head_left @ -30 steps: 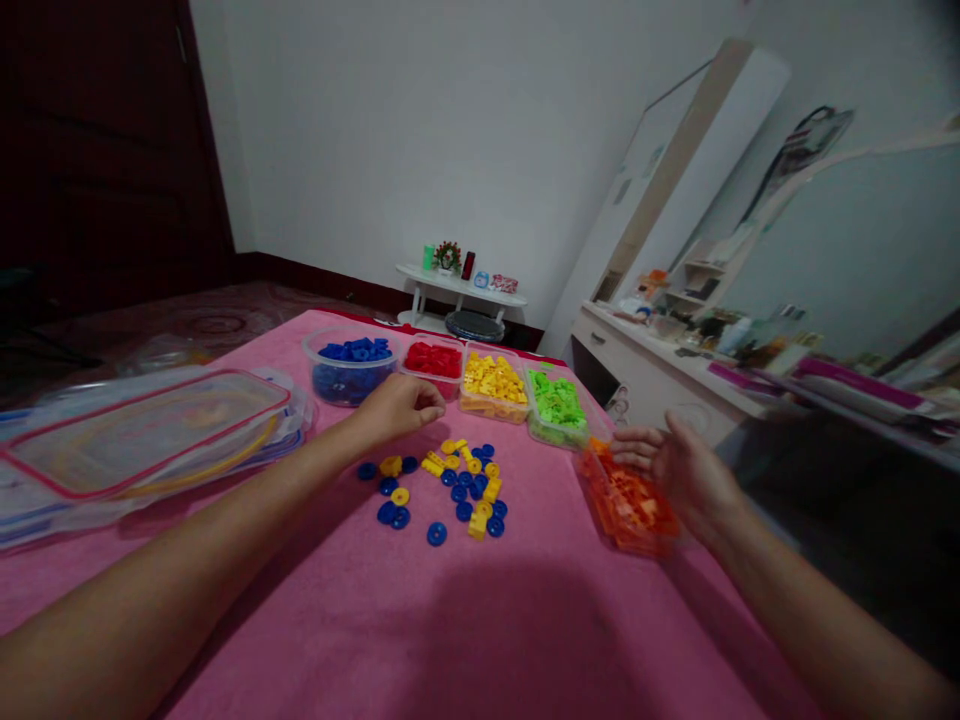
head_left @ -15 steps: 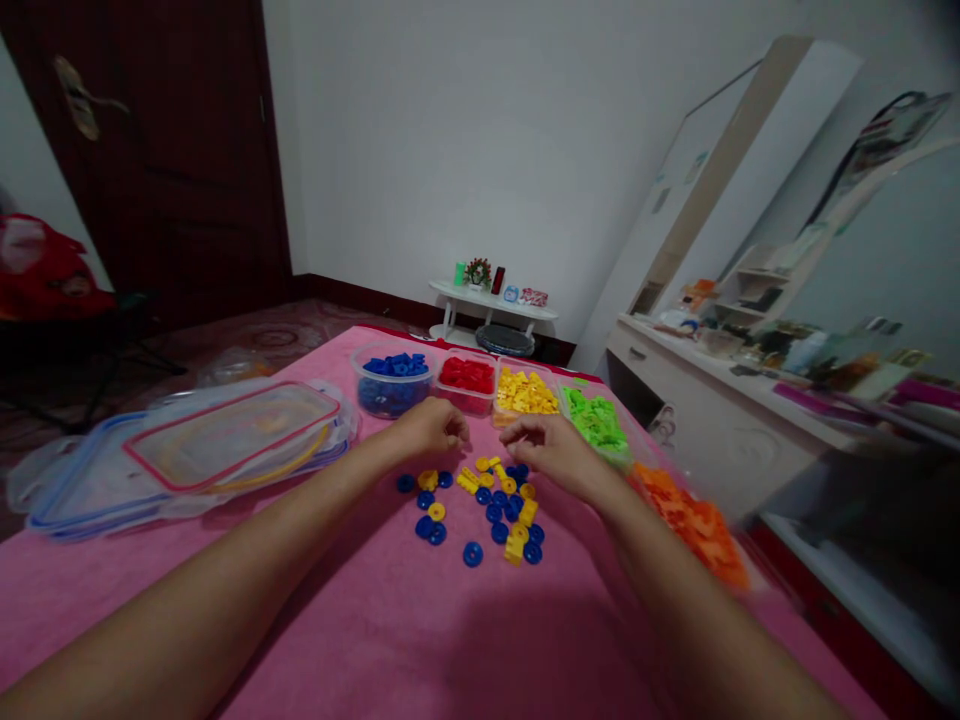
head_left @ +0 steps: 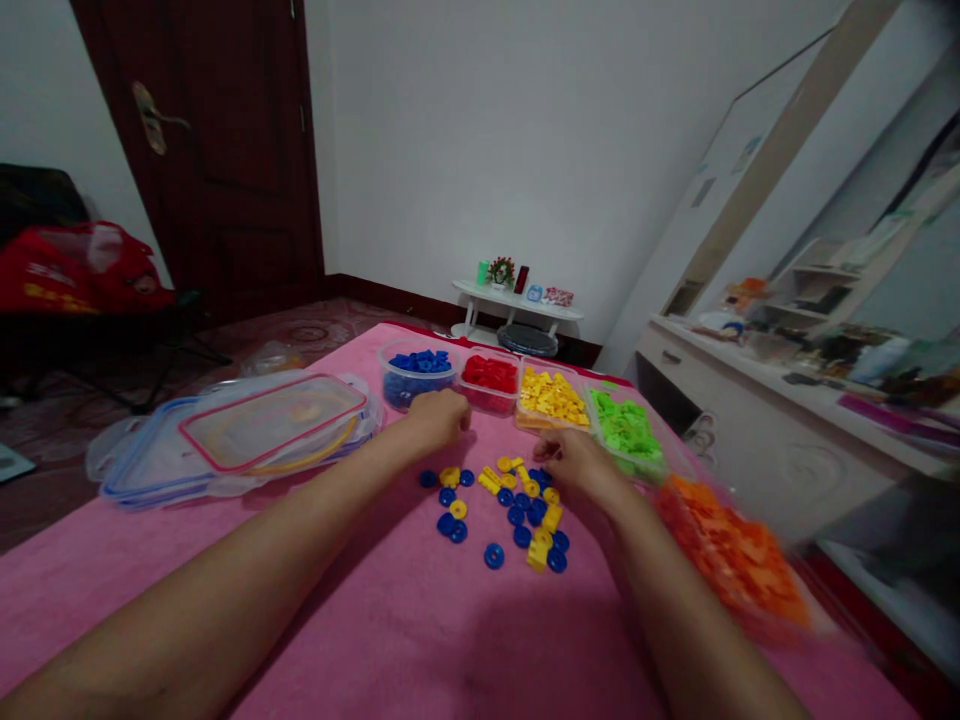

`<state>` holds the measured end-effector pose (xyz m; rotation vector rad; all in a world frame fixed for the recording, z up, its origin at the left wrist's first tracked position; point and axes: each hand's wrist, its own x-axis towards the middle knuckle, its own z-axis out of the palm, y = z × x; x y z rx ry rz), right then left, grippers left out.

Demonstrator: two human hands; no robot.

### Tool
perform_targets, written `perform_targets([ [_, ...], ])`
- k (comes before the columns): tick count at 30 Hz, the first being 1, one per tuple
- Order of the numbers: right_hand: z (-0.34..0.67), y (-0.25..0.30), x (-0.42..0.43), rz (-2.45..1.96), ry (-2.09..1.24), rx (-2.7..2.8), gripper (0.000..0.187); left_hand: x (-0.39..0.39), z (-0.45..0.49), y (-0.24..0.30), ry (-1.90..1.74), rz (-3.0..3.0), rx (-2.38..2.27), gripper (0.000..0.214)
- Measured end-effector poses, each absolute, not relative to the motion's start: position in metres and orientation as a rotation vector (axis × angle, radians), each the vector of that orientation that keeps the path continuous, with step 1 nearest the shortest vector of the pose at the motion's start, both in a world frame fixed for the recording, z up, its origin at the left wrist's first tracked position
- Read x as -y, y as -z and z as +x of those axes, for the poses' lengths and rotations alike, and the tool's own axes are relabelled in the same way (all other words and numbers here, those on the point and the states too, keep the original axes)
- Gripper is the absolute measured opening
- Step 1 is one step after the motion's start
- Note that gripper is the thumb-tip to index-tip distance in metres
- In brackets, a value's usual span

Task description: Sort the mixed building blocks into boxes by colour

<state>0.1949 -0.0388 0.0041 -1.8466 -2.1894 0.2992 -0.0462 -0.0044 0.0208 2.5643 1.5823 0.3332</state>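
My left hand (head_left: 440, 420) hovers just in front of the tub of blue pieces (head_left: 420, 372), fingers curled downward. What it holds, if anything, is hidden. My right hand (head_left: 576, 462) is low at the right side of a loose pile, its fingers bent together beside some blue pieces. Whether a piece sits between its fingertips cannot be made out. Spread on the pink cloth (head_left: 390, 620) are several blue round pieces with center holes, one of them a blue ring (head_left: 493, 556) nearest me. Mixed among them lie yellow rings and yellow blocks (head_left: 538, 553).
Behind the pile stand a box of red pieces (head_left: 489, 378), a box of yellow pieces (head_left: 555, 397) and a box of green pieces (head_left: 626, 425). Orange pieces (head_left: 735, 550) fill a box at right. Stacked lids (head_left: 247, 435) lie at left.
The view has turned slightly left, shifting the scene rightward. My left hand has moved a little toward the blue tub. My right hand's fingers, stretched out before, are now curled in.
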Motion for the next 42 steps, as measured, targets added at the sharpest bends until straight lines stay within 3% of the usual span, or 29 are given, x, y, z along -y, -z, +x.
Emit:
perform_targets([
  [4,0.211,0.001,0.037,-1.79,-0.464,2.236,0.025,-0.004,-0.06,-0.02,-0.157,2.49,-1.684,0.02],
  [11,0.211,0.011,0.036,-1.563,-0.617,2.284,0.032,-0.01,-0.06,-0.003,-0.23,2.486,-1.31,0.027],
  [15,0.209,0.015,0.036,-1.524,-0.632,2.275,0.025,-0.011,-0.055,-0.001,-0.356,2.371,-1.283,0.013],
  [21,0.204,0.006,0.04,-1.633,-0.5,2.264,0.009,0.005,-0.027,-0.011,-0.685,1.48,-0.946,0.016],
  [24,0.193,-0.011,0.047,-1.653,-0.449,2.202,0.005,0.015,-0.013,-0.011,-0.657,1.065,-0.84,0.015],
  [29,0.165,-0.037,0.061,-1.488,-0.4,2.128,0.011,0.023,-0.004,-0.006,-0.563,0.888,-0.767,0.028],
  [34,0.162,-0.038,0.062,-1.499,-0.388,2.125,0.014,0.015,-0.008,-0.002,-0.63,1.048,-0.886,0.031],
  [40,0.17,-0.024,0.058,-1.765,-0.348,2.318,0.013,0.008,-0.026,-0.003,-0.498,2.035,-1.104,0.01],
  [42,0.17,-0.024,0.059,-1.849,-0.256,2.326,0.013,0.009,-0.03,-0.005,-0.373,2.22,-1.166,0.014],
])
